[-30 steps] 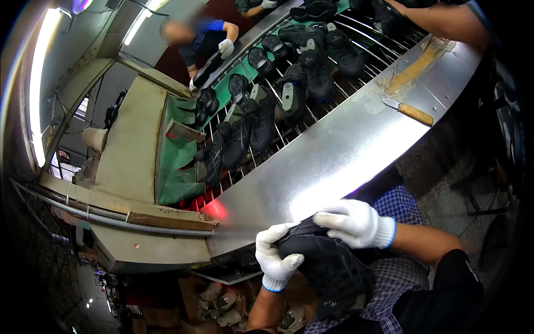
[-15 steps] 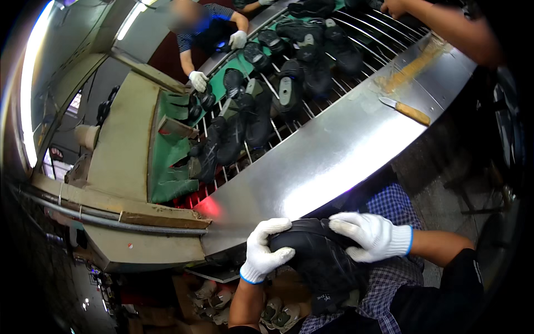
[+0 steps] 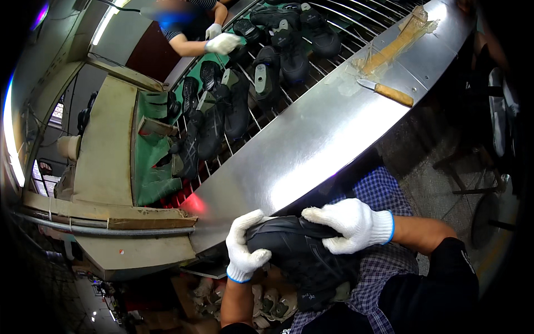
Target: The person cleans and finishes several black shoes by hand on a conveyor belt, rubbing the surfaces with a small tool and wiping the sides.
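Observation:
Low in front of me I hold a black shoe (image 3: 289, 251) between both hands. My left hand (image 3: 242, 249), in a white knitted glove, wraps round its left end, thumb on top. My right hand (image 3: 351, 224), gloved the same way, has its fingers closed over the upper edge, and the sleeve cuff's blue rim shows at the wrist. The shoe's underside and my fingertips beneath it are hidden. Below the shoe, a checked apron (image 3: 384, 278) covers my lap.
Beyond a metal ledge (image 3: 311, 133), black shoes (image 3: 236, 106) lie on a rack of metal rods. A wooden-handled knife (image 3: 394, 94) rests on the ledge near brown tape (image 3: 389, 47). Across the rack, another person's gloved hand (image 3: 223, 43) is over the shoes. Pale shoes (image 3: 272, 300) sit below.
My view has shifted, so the rack and ledge appear further left and higher. Both my hands keep hold of the shoe. The other person's hand has moved right; a bare arm at upper right has withdrawn.

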